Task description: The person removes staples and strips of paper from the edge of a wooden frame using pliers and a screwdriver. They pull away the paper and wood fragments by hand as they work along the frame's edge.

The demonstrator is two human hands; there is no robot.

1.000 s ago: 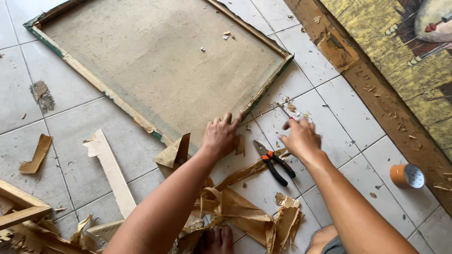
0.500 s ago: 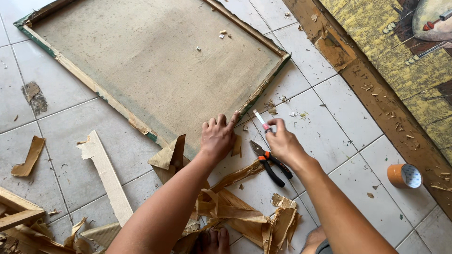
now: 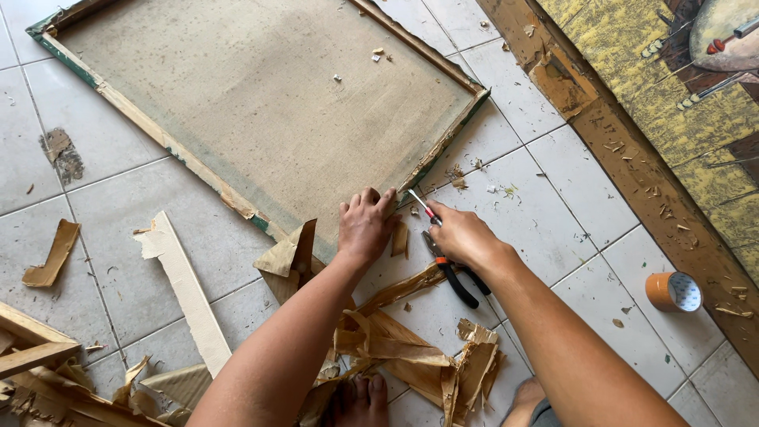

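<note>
The left hand (image 3: 365, 225) lies flat, fingers spread, on the near corner of the canvas frame (image 3: 261, 111) on the floor. The right hand (image 3: 462, 235) grips a small screwdriver (image 3: 423, 205) at that edge. Pliers (image 3: 451, 273) lie just beside. Bare tiles (image 3: 545, 213) stretch to the right.

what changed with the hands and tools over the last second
The right hand left the debris by the canvas corner, came back toward the left hand and now holds a thin metal tool, its tip at the edge of the canvas frame. The left hand stayed pressed on that corner. The pliers, torn paper, wooden strip and tape roll stayed put.
</note>
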